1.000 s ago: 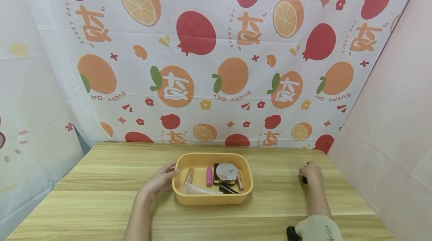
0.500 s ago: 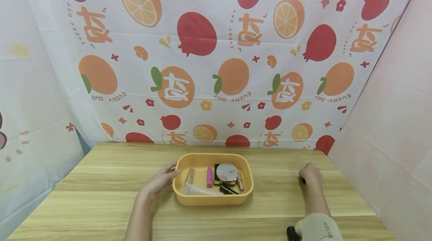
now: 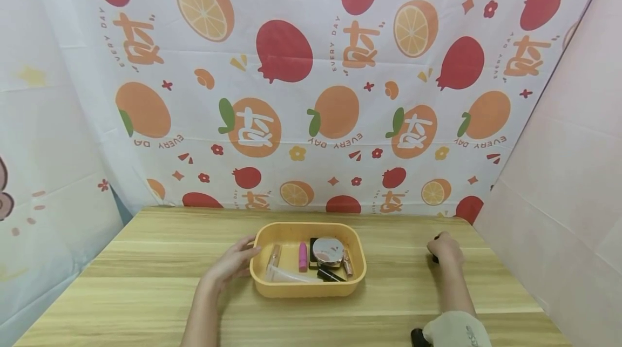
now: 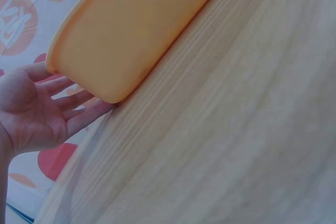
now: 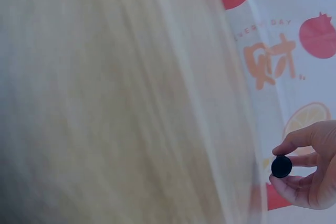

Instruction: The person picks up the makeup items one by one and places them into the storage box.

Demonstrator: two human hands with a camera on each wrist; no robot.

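My left hand (image 3: pixel 232 262) is at the left end of a yellow plastic basket (image 3: pixel 311 288), thumb over the rim and fingers along the outer wall. The left wrist view shows these fingers (image 4: pixel 89 116) reaching against the basket's end. Inside lie a pink lipstick-shaped tube (image 3: pixel 303 257), a round mirrored compact (image 3: pixel 328 250), a black tube (image 3: pixel 330 275), a clear squeeze tube (image 3: pixel 291 276) and slim rose-gold tubes (image 3: pixel 274 256). Far to the right, my right hand (image 3: pixel 447 252) pinches a small black cylinder (image 5: pixel 282 166) between thumb and fingers; its exact kind is unclear.
The wood-grain table (image 3: pixel 155 271) ends at a fruit-print cloth (image 3: pixel 311 142) at the back. Pale cloth hangs on both sides. A black device (image 3: pixel 419 338) sits by the right sleeve (image 3: pixel 459 330).
My right hand has shifted slightly left over the table with the black cylinder. The left hand stays at the basket's end. The head view has tilted a little.
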